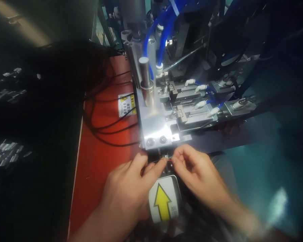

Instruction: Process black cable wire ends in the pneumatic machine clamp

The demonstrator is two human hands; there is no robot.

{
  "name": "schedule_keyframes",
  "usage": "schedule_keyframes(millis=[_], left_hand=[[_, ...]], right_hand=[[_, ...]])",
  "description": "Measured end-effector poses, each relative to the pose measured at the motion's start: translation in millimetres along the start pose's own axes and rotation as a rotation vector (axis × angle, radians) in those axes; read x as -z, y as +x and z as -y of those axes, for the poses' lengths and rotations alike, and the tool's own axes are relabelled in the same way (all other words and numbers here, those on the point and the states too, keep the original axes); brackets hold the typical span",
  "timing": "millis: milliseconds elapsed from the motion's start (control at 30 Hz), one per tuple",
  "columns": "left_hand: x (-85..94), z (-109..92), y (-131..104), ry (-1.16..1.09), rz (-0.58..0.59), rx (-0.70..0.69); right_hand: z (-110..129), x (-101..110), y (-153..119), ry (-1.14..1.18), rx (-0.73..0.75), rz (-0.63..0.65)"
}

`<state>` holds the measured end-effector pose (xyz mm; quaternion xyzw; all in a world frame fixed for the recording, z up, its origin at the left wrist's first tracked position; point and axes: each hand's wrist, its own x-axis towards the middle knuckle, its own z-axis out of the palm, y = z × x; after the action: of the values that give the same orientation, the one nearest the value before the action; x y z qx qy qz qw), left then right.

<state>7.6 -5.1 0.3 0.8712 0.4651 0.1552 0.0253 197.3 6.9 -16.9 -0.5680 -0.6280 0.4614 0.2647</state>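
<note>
Both hands meet just below the front edge of a shiny metal block (154,129). My left hand (133,181) has its fingers bent, with the index fingertip pressed near a small part with thin coloured wires (168,159). On the other side of that part, my right hand (197,168) pinches at the red and green wires between thumb and index finger. The tiny piece is partly hidden by the fingertips, and its shape is too small to tell. Under the hands lies a white label with a yellow arrow (162,200).
An upright metal post (144,72) rises from the block. Pneumatic cylinders (195,112) with white fittings and blue tubes (163,43) extend to the right. Black cables (111,132) loop over the red machine surface (101,174), beside a warning label (127,105).
</note>
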Motion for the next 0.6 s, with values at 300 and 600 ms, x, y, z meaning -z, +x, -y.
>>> schedule_keyframes(millis=[300,600], left_hand=[[0.6,-0.7,0.7,-0.004,0.007,-0.002],[-0.4,0.8,-0.1,-0.016,-0.006,-0.003]], right_hand=[[-5.6,0.4,4.0,0.433,-0.264,0.075],[1.5,-6.0,10.7,0.537,-0.311,0.060]])
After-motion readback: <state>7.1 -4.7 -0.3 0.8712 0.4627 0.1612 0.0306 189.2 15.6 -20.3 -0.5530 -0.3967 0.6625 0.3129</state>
